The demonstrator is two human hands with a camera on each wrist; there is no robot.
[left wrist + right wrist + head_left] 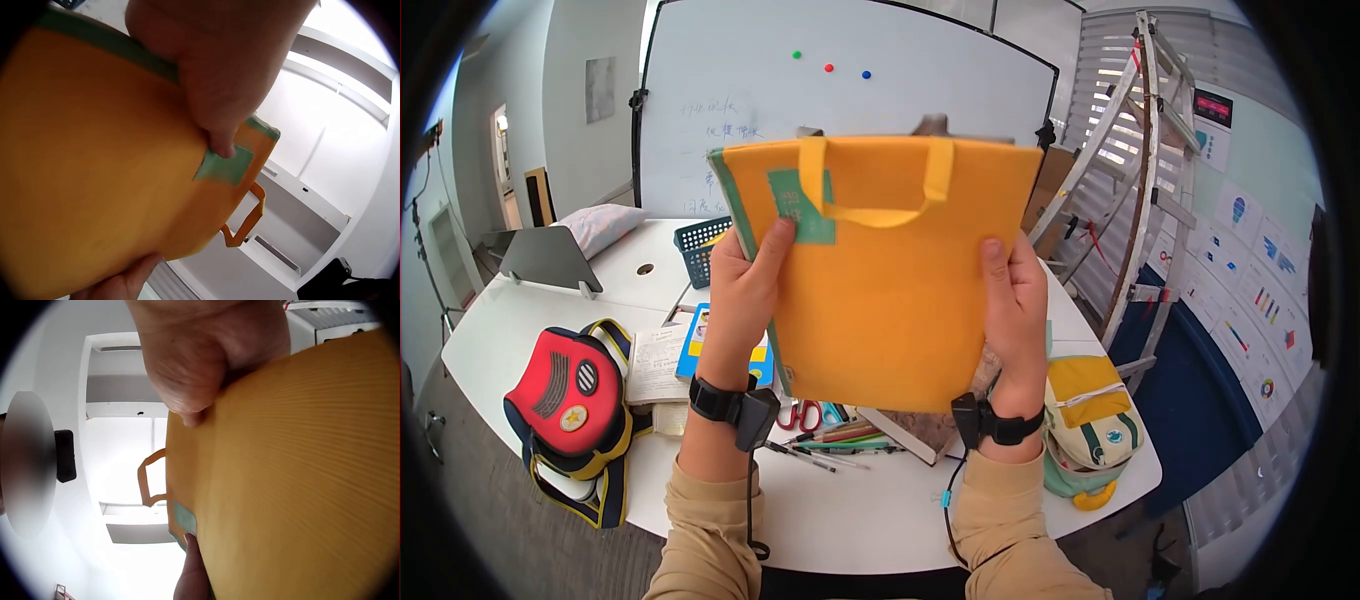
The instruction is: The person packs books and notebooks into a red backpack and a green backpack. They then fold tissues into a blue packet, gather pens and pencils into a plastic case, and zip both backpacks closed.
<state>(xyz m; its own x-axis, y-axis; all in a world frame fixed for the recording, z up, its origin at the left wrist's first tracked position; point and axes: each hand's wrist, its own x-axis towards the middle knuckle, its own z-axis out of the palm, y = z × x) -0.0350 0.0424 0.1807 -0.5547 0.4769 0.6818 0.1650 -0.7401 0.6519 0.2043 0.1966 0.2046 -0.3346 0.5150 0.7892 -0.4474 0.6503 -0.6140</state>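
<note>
A yellow tote bag [880, 300] with green side edging, a green patch and a yellow strap handle is held up above the table, its broad face toward the head camera. My left hand [745, 290] grips its left edge, the thumb lying over the green patch [228, 165]. On the opposite edge, my right hand [1015, 300] grips the bag with the thumb on the front face. The fingers of both hands are hidden behind it. In the right wrist view the bag's handle [145, 481] sticks out past its top edge.
On the white table [820, 530] lie a red backpack [565, 395], an open notebook [657, 362], red-handled scissors [800, 415], several pens [830, 450] and a cream-and-yellow bag [1090, 420]. A green basket [698, 255] stands behind. A ladder [1135, 190] rises at right, a whiteboard [740, 60] at back.
</note>
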